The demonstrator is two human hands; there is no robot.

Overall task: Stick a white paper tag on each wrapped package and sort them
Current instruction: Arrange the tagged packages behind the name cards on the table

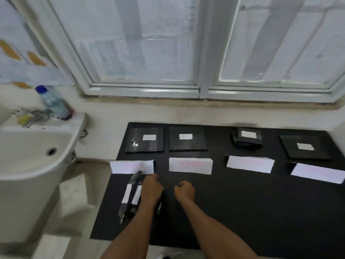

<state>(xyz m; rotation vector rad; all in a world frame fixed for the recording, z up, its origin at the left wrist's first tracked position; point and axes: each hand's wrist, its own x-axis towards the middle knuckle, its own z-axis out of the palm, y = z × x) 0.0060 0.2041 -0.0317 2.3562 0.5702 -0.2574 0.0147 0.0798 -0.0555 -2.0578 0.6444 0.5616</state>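
Both hands are low on the black worktop (242,212), towards its front-left part. The left hand (151,190) lies knuckles up with its fingers bent down; we cannot tell whether it pinches anything. The right hand (185,191), just beside it, has its fingers curled under, with nothing visible in them.

Just beside the left hand's outer edge lies a shiny black item (130,200) carrying two white strips. Blur prevents us from identifying it further.

Ahead of the hands stand four folded paper cards (190,166) with red writing. Beyond each card lies a wrapped package (138,144) bearing a white tag (186,136).

We judge tagging and sorting to be nearly complete. If the shiny item is an outstanding package, the next move calls for gripping it, confirming its tag, and placing it beyond the matching card.
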